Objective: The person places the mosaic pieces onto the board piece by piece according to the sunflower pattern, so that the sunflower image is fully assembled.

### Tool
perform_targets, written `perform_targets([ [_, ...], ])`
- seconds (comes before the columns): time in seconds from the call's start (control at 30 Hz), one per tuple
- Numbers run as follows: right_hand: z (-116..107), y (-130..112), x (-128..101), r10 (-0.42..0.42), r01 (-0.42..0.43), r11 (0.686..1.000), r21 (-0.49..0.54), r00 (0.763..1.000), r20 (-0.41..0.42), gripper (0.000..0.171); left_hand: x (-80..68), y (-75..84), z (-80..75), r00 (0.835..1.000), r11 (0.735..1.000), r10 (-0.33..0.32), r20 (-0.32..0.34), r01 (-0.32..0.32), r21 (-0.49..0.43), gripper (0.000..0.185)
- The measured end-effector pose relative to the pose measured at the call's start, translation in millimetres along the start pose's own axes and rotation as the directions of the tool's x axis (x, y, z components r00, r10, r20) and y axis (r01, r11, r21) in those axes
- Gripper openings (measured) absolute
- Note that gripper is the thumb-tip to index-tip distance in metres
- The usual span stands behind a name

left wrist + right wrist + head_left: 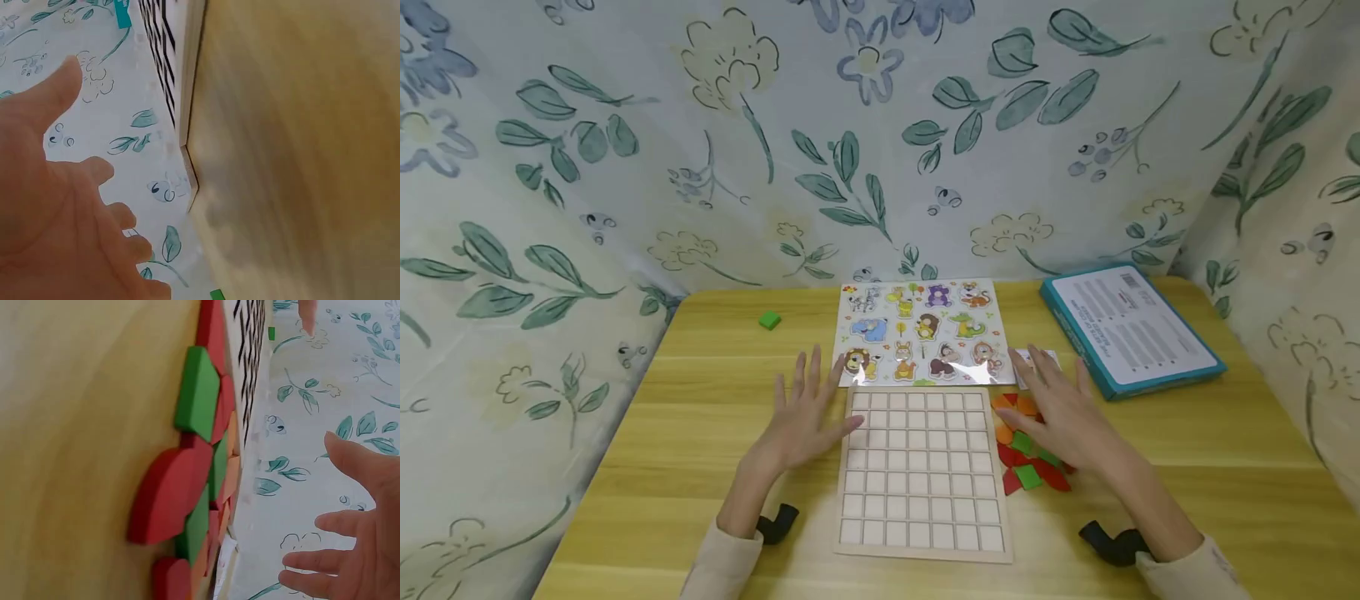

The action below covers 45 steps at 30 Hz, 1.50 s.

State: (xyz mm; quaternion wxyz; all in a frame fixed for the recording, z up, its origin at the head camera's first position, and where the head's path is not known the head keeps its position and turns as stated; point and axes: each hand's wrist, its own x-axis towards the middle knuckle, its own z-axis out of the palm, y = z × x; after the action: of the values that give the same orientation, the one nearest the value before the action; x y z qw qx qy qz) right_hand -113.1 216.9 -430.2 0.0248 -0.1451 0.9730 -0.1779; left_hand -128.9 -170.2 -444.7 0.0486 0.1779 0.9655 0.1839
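Note:
My left hand [801, 429] hovers by the left edge of a wooden grid board [925, 551], its fingers spread and its thumb over the board's edge. Nothing is in it; the left wrist view shows the bare palm [62, 219]. To the board's right, my right hand [1066, 421] is held with spread fingers above a pile of red, orange and green wooden blocks, among them a green square block [1028, 477] and a red leaf-shaped block [165, 497]. In the right wrist view this hand [369, 531] also holds nothing. The board's squares carry no blocks.
Behind the board lies a shiny animal puzzle sheet [922, 333]. A teal-edged box [1138, 329] lies at the back right, and a small white card [1051, 360] is partly behind my right hand. One green block [770, 320] sits at the back left. Floral cloth [865, 167] borders the table.

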Motion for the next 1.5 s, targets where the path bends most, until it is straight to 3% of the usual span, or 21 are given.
perform_targets([
  [0.13,0.0,7.6,-7.5,-0.003,0.003,0.999,0.047,1.0,0.01,0.081,-9.5,-3.8,3.8,0.991,0.999,-0.004,0.134,0.011,-0.053,0.099],
  [0.23,1.6,15.1,-12.9,-0.023,0.024,0.996,0.088,1.0,-0.005,0.071,-15.9,-5.2,5.4,0.981,0.993,-0.005,0.195,0.028,-0.115,0.102],
  [0.43,2.8,26.9,-18.5,0.044,-0.046,0.991,0.129,0.999,0.018,0.061,-20.4,-5.2,8.0,0.965,0.982,0.007,0.262,0.042,-0.182,0.108],
  [0.53,3.5,28.9,-18.4,0.099,-0.107,0.982,0.156,0.993,0.058,0.059,-23.0,-5.0,9.8,0.957,0.977,-0.029,0.289,0.087,-0.192,0.109],
  [0.7,5.9,36.7,-14.4,0.109,-0.127,0.968,0.218,0.99,0.091,0.057,-28.9,-6.5,12.3,0.948,0.966,-0.087,0.305,0.155,-0.209,0.116],
  [1.03,7.5,44.8,-3.7,0.105,-0.135,0.946,0.294,0.988,0.117,0.046,-31.7,-8.4,13.2,0.964,0.962,-0.021,0.263,0.092,-0.258,0.126],
  [1.3,7.3,35.9,4.7,0.091,-0.113,0.953,0.281,0.992,0.091,0.039,-27.1,-5.1,9.4,0.952,0.968,-0.037,0.305,0.11,-0.227,0.124],
  [1.5,9.5,31.7,10.8,0.176,-0.224,0.901,0.372,0.972,0.158,0.038,-29.2,-12.1,14.3,0.955,0.954,-0.038,0.294,0.122,-0.274,0.133],
])
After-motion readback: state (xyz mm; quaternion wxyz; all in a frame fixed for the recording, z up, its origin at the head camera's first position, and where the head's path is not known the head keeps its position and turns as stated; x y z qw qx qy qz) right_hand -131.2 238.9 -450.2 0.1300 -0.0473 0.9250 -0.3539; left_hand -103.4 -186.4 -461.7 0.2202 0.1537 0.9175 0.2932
